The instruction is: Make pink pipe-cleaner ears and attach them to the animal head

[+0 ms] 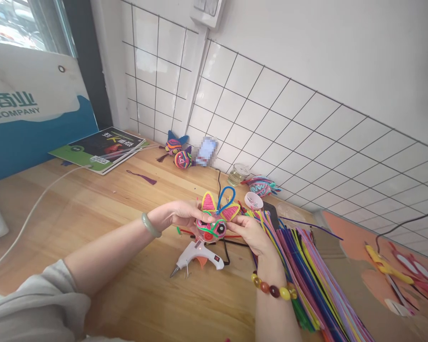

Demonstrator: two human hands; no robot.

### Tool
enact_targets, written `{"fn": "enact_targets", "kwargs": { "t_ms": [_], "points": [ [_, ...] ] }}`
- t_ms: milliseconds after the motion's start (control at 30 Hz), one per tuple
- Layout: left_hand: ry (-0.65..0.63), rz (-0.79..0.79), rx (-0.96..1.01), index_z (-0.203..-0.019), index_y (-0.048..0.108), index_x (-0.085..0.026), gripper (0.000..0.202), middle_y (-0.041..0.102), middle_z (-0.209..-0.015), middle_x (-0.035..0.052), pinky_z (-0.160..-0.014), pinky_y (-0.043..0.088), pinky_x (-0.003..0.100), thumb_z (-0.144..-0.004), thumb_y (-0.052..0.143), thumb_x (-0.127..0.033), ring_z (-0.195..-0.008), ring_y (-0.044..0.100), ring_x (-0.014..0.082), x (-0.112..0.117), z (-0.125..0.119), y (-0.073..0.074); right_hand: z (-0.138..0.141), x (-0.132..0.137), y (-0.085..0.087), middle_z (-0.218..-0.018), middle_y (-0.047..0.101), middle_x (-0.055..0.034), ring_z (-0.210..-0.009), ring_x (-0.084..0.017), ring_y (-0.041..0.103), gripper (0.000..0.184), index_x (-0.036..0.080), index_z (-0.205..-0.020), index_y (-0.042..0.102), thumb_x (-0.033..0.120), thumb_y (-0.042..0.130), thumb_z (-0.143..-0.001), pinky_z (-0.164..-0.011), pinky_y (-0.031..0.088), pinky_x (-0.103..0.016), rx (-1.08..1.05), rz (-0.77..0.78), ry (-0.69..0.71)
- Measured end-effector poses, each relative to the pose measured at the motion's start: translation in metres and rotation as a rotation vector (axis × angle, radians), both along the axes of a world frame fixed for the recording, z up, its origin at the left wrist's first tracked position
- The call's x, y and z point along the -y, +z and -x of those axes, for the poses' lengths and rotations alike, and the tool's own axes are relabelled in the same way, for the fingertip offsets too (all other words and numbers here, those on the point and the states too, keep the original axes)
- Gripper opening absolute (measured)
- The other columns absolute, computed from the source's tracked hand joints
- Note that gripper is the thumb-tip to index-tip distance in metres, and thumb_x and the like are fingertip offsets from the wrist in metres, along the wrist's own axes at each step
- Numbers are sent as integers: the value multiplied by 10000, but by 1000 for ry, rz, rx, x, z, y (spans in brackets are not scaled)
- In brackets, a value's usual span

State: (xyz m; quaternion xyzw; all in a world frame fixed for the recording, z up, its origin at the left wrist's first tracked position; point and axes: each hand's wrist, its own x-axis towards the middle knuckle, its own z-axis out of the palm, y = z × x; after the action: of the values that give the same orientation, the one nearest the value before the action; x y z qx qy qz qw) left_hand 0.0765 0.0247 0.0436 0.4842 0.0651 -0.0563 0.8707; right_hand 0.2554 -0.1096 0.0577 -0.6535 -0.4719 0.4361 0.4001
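Between both hands is a small pipe-cleaner animal head (217,227) with pink ears edged in yellow, dark eyes, green outlines and a blue loop (227,197) standing on top. My left hand (187,215) closes on its left side, thumb across the front. On the other side, the fingers of my right hand (250,232) pinch it just below the right ear. A white hot glue gun (198,255) lies on the wooden table just beneath, nozzle towards the lower left. A large bundle of coloured pipe cleaners (310,270) lies beside my right forearm.
Finished-looking colourful figures (183,159) sit at the back by a blurred phone (206,151). A glass jar (238,175), a pink-rimmed dish (254,200) and another striped figure (262,185) stand near the gridded wall. A yellow glue gun (387,266) lies far right; a booklet (103,147) lies left.
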Motion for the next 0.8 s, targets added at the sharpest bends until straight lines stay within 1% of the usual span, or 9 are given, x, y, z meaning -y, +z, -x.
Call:
{"fn": "enact_targets", "kwargs": {
  "t_ms": [133,467,800],
  "points": [
    [0,-13,8,-1085,531,-184,455,597,-1026,85,-735,482,361,-657,679,-220,-814,593,181,0,0,0,0,-1,-1,-788,669,-42,-739,-181,579,288,129,-763,652,396,643,-656,-703,416,-298,8,0,3],
    [1,-27,-1,-1072,528,-190,462,609,-983,64,-749,479,381,-643,693,-240,-781,600,167,0,-2,-2,0,-1,-3,-751,662,-34,-703,-168,568,276,123,-734,643,389,636,-659,-680,405,-286,27,6,-15],
    [2,-27,3,-1080,525,-196,456,589,-1051,79,-740,482,359,-654,684,-235,-801,598,167,-1,-2,-4,1,-1,-3,-777,665,-42,-721,-173,573,274,122,-745,638,383,631,-663,-703,412,-293,21,8,-13]
  ]
}}
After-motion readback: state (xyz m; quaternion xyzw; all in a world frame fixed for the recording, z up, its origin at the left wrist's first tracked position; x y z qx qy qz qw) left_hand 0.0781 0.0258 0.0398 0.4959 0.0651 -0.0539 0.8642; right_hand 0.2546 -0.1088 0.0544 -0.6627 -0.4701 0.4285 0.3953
